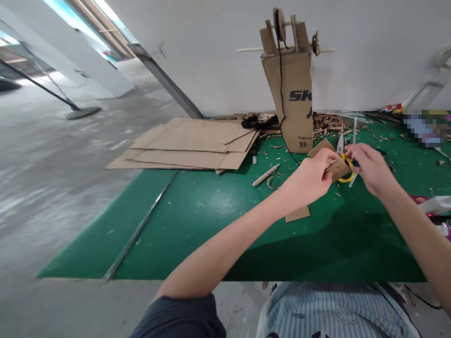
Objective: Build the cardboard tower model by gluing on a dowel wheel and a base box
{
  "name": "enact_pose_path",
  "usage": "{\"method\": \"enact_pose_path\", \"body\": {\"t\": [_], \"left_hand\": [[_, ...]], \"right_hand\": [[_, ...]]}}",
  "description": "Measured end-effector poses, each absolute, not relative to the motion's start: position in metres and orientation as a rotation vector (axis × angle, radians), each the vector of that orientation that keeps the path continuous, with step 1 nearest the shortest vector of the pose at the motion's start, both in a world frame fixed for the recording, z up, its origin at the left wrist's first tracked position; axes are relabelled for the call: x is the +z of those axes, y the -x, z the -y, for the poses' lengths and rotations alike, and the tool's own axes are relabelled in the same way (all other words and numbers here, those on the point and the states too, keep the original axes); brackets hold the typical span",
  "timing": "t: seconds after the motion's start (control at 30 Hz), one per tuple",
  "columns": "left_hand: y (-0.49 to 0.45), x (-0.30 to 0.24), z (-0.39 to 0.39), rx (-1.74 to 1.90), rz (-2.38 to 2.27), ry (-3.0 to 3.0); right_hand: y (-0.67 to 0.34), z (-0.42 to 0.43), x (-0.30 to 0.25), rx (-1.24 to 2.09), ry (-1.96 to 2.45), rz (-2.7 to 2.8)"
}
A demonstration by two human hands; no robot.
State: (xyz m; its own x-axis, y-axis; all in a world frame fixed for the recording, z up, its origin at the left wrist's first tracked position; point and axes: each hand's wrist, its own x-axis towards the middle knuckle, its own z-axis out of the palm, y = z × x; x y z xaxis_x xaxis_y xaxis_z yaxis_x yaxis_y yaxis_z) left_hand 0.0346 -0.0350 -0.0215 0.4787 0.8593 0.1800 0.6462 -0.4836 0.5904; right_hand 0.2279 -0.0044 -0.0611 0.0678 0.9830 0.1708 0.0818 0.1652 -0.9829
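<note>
Green mat (197, 234) holds flat cardboard sheets (186, 145) and a tall cardboard model (289, 101) standing up. Little cardboard scraps (331, 124) lie around it. Over the mat, the left hand (306, 177) pinches a small cardboard piece (338, 169). The right hand (369, 168) squeezes yellow scissors (347, 174), which touch that piece.

Left hand (307, 178) gripping a small cardboard piece (338, 169), right hand (370, 169) on yellow-handled scissors (347, 175) against it, both over the green desk (211, 234), flat cardboard sheets (186, 145) on its left, upright cardboard model (287, 89) at its back
</note>
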Motion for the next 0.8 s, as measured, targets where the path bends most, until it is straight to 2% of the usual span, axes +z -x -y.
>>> {"method": "enact_pose_path", "body": {"t": [0.1, 0.33, 0.4, 0.5, 0.53, 0.7, 0.8], "left_hand": [[-0.034, -0.025, 0.032, 0.598, -1.139, -2.251], [-0.024, -0.027, 0.016, 0.461, -0.867, -2.173], [-0.018, -0.027, 0.006, 0.562, -0.956, -2.16], [-0.008, -0.032, -0.011, 0.983, -1.291, -2.129], [-0.006, -0.035, -0.016, 0.995, -1.336, -2.175], [-0.007, -0.057, -0.028, 0.624, -1.282, -2.34], [-0.007, -0.063, -0.033, 0.599, -1.351, -2.37]], "right_hand": [[-0.214, 0.0, -0.081, 1.223, 1.139, 1.199], [-0.211, 0.001, -0.1, 1.227, 1.148, 1.221], [-0.212, 0.001, -0.106, 1.198, 1.171, 1.223], [-0.211, 0.001, -0.113, 1.176, 1.19, 1.238], [-0.21, 0.001, -0.114, 1.167, 1.192, 1.26], [-0.209, 0.006, -0.109, 1.028, 1.232, 1.457], [-0.213, 0.006, -0.103, 0.831, 1.286, 1.567]]}}
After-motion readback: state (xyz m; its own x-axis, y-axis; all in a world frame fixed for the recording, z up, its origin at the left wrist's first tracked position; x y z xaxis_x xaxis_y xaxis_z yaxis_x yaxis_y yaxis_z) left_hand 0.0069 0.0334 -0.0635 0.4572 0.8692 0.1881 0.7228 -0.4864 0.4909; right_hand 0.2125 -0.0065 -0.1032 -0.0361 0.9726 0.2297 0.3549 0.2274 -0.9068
